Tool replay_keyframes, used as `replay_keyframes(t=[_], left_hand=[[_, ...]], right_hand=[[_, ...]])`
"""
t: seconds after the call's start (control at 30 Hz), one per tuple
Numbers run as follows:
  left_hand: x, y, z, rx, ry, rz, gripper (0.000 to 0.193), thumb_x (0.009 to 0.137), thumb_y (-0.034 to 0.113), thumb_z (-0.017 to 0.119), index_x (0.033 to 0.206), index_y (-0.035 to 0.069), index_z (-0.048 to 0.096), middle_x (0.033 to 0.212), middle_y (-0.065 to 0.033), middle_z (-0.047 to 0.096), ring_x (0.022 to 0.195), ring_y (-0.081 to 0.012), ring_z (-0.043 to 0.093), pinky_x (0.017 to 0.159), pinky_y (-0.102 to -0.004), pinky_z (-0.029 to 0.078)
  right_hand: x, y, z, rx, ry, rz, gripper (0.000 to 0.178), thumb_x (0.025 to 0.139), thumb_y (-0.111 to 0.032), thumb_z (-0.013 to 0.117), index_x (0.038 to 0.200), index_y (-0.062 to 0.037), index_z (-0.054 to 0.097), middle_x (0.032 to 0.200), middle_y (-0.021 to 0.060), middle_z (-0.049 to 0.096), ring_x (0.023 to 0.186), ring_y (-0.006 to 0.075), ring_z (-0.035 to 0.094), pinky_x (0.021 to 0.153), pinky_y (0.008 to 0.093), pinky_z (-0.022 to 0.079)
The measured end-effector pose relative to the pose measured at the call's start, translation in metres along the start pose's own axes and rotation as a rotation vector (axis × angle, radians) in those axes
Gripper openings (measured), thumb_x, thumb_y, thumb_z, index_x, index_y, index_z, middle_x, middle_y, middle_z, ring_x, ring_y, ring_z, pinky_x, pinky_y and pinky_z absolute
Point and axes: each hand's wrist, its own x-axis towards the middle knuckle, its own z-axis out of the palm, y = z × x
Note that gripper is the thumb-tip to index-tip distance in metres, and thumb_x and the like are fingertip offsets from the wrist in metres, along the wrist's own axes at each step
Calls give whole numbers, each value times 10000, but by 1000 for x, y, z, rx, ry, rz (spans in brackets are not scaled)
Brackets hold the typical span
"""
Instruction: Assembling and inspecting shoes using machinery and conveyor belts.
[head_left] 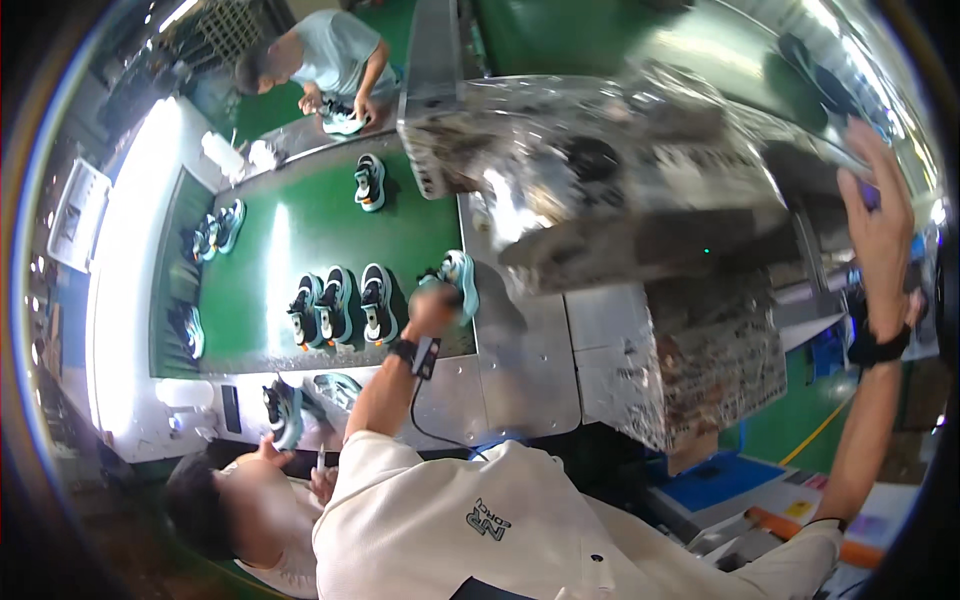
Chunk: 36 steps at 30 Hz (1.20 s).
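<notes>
My left hand (434,309), a little blurred, is closed at the right edge of a green conveyor belt (270,290). It grips a light-blue and black sneaker (461,283); part of what looks like a second one shows beside it. Far to the right my right hand (880,210) is raised with thumb and fingers apart. Something small and purple (870,196) shows between them, and I cannot tell whether the hand touches it. Just beyond those fingers are dark, sole-shaped pieces (815,78).
Several matching sneakers (336,304) stand on the belt. A large machine wrapped in shiny film (610,180) fills the middle, above a metal table (525,370). One co-worker (335,60) handles a shoe at the far side; another (240,500) holds one close on my left.
</notes>
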Motion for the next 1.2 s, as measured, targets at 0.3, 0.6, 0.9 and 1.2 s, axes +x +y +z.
replay_keyframes(t=[0.3,0.6,0.9,1.2], left_hand=[[185,140,-65,101,157,510,338,708,160,745,912,-60,590,803,-152,659,740,-242,657,630,-356,524],[195,48,-47,488,270,1027,609,803,242,680,1296,-66,501,1246,-275,575,1160,-365,571,976,-400,459],[-34,-131,27,-33,-485,117,179,900,103,617,994,-33,686,929,-82,687,829,-166,636,745,-286,521],[-201,23,137,299,-1433,178,459,962,386,544,1117,-34,648,1200,-214,619,1078,-305,626,920,-427,517]], right_hand=[[232,-20,189,-105,-270,-393,509,880,-141,604,1374,-138,481,1472,110,413,1373,313,362,1129,405,294],[251,-88,230,-80,-139,-163,284,722,-141,705,976,-51,615,871,95,600,837,211,597,690,396,493],[201,16,192,364,-99,180,441,714,-137,727,1119,-2,617,1021,154,634,967,267,604,867,358,486],[89,-9,1,783,328,583,217,836,-177,648,911,23,687,722,3,603,577,65,500,485,223,364]])
